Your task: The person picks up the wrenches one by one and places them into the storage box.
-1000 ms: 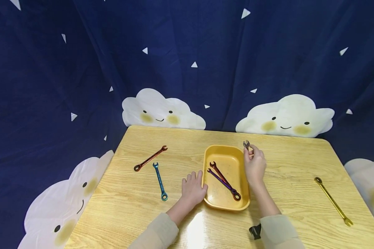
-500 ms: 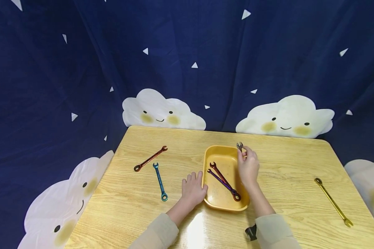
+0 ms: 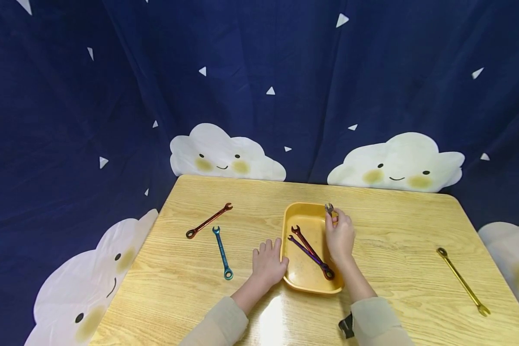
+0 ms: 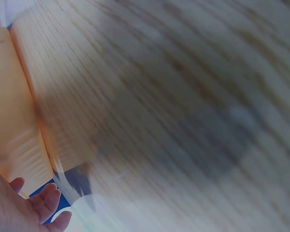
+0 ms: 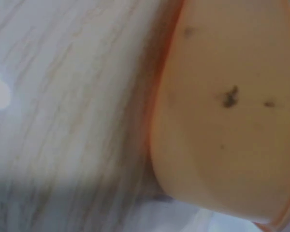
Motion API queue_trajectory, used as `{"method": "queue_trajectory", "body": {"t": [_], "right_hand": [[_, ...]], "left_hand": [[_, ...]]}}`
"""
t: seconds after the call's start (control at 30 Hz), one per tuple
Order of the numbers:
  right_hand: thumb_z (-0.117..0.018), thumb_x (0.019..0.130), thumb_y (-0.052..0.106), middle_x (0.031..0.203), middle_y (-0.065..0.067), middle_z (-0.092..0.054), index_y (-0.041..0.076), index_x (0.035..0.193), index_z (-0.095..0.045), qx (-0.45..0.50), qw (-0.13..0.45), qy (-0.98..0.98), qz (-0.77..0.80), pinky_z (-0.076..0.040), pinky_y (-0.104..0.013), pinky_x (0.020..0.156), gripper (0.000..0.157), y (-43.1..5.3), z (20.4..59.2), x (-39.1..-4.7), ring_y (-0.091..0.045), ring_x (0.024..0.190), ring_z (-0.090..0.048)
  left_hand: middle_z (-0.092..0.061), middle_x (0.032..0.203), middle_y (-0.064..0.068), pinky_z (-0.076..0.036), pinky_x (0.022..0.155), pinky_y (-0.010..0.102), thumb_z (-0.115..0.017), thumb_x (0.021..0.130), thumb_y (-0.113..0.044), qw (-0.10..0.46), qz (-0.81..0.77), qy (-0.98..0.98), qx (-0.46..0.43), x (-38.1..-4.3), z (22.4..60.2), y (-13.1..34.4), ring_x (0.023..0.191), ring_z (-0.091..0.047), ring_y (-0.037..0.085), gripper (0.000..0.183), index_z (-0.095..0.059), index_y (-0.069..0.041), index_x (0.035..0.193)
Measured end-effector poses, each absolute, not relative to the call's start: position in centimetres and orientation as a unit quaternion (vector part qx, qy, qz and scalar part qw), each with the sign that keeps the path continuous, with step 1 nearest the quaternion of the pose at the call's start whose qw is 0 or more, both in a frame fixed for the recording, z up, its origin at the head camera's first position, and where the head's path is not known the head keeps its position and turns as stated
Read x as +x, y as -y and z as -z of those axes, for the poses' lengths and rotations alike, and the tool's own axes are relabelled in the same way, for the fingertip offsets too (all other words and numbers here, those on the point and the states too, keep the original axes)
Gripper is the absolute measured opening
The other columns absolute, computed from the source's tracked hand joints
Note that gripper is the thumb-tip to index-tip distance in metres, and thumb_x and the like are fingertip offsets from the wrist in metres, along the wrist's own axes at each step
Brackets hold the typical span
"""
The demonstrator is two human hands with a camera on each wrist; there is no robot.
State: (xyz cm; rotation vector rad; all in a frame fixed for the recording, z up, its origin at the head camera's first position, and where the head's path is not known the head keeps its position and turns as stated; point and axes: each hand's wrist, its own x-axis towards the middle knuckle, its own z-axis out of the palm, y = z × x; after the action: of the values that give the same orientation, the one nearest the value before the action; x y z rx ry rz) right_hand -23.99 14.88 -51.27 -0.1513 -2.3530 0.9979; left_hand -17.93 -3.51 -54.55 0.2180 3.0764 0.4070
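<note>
My right hand (image 3: 340,238) pinches a silvery wrench (image 3: 329,208) over the right side of the yellow plastic tray (image 3: 288,283). Only the wrench's open end shows above the fingers; most of the rest is hidden by the hand. A red wrench (image 3: 302,236) and a purple wrench (image 3: 300,246) lie crossed inside the tray. My left hand (image 3: 268,261) lies against the tray's left side, fingers extended and thumb at the rim. In the left wrist view its fingers (image 4: 51,199) appear beside the tray wall (image 4: 19,121). The right wrist view shows the tray's outer wall (image 5: 222,145) but no hand.
Left of the tray, a blue wrench (image 3: 222,252) and a second red wrench (image 3: 209,221) lie on the wooden table (image 3: 164,283). A gold wrench (image 3: 463,281) lies far right. Behind the table hangs a dark blue curtain (image 3: 242,110) with printed clouds.
My right hand has moved left with the silvery wrench, from the tray's right rim to over its inside, and slightly toward me. The left hand and the lying wrenches stay put.
</note>
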Motion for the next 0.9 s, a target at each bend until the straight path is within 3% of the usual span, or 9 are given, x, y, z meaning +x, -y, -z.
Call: {"method": "queue_trajectory", "body": {"t": [0.47,0.67,0.9], "right_hand": [[-0.061,0.086,0.014,0.075,-0.016,-0.054,-0.006,0.106,-0.060,-0.045,0.271,0.903,-0.331,-0.040,-0.040,0.049,0.028,-14.6,53.4,-23.9,-0.027,0.058,-0.050],[-0.064,0.083,0.009,0.074,-0.019,-0.056,-0.010,0.103,-0.059,-0.012,0.295,0.906,-0.304,-0.044,-0.043,0.048,0.027,-14.3,54.0,-23.9,-0.031,0.058,-0.054],[-0.063,0.084,0.011,0.080,-0.026,-0.058,-0.011,0.105,-0.057,-0.005,0.275,0.920,-0.279,-0.047,-0.046,0.050,0.030,-14.1,54.6,-23.9,-0.038,0.060,-0.057]], "left_hand": [[-0.047,0.102,0.009,-0.035,0.074,0.041,-0.044,0.084,-0.038,0.013,-0.134,-0.989,0.067,-17.9,54.7,3.5,0.092,-0.045,0.025,0.046,-0.040,-0.014,0.124],[-0.046,0.097,0.009,-0.034,0.071,0.040,-0.046,0.083,-0.035,-0.011,-0.143,-0.987,0.072,-17.9,54.8,3.5,0.088,-0.045,0.026,0.044,-0.041,-0.012,0.119],[-0.047,0.099,0.010,-0.035,0.072,0.041,-0.047,0.084,-0.036,0.001,-0.142,-0.987,0.072,-17.9,54.7,3.5,0.090,-0.046,0.026,0.045,-0.041,-0.012,0.122]]}}
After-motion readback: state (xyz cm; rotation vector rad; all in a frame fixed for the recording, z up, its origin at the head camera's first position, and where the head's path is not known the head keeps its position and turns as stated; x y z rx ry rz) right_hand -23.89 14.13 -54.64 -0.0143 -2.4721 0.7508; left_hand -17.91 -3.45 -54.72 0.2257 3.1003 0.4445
